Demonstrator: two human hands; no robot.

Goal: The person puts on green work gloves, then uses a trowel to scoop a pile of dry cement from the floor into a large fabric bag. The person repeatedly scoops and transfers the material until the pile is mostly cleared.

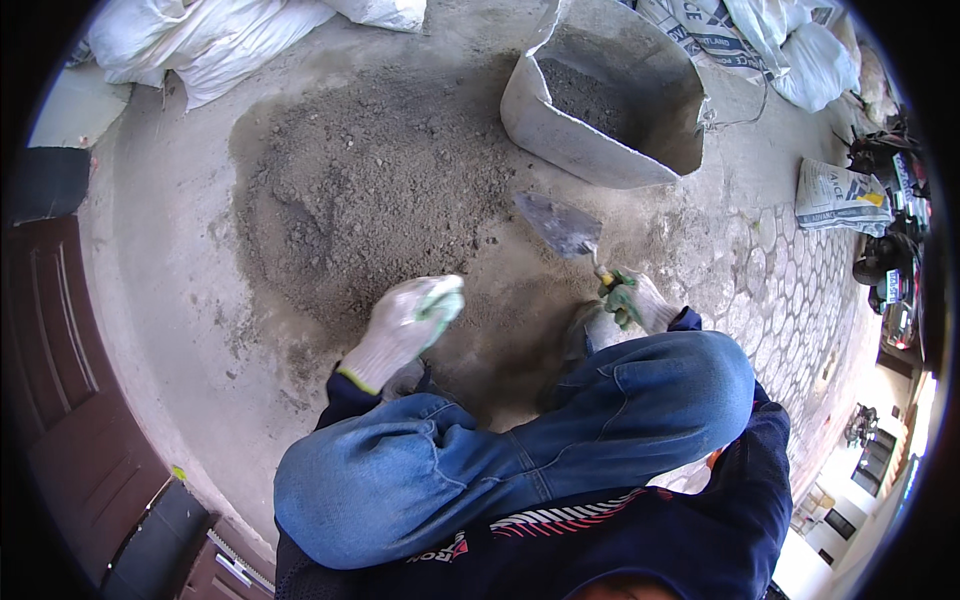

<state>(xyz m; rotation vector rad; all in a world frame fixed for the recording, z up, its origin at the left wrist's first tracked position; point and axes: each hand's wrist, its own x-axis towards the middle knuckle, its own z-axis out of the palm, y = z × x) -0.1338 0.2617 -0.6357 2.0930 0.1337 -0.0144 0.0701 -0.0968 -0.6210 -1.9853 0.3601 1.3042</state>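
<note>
My left hand (415, 320), in a white glove with a pale green palm, is held with curled fingers above the near edge of a spread of grey sandy mix (370, 180); whether it holds anything I cannot make out. My right hand (635, 300), gloved alike, grips the handle of a pointed metal trowel (555, 225), its blade above the dusty ground right of the mix. Beyond the trowel stands a cut-open whitish tub (600, 155) with grey material inside. My jeans-clad knees are bent below both hands.
White sacks (170, 50) lie at upper left, printed and plain ones (810, 65) at upper right. Another sack (840, 195) sits near motorbikes (880, 270) on the right. A brown door (50, 350) borders the left. Hexagonal paving (740, 280) runs along the right of the concrete.
</note>
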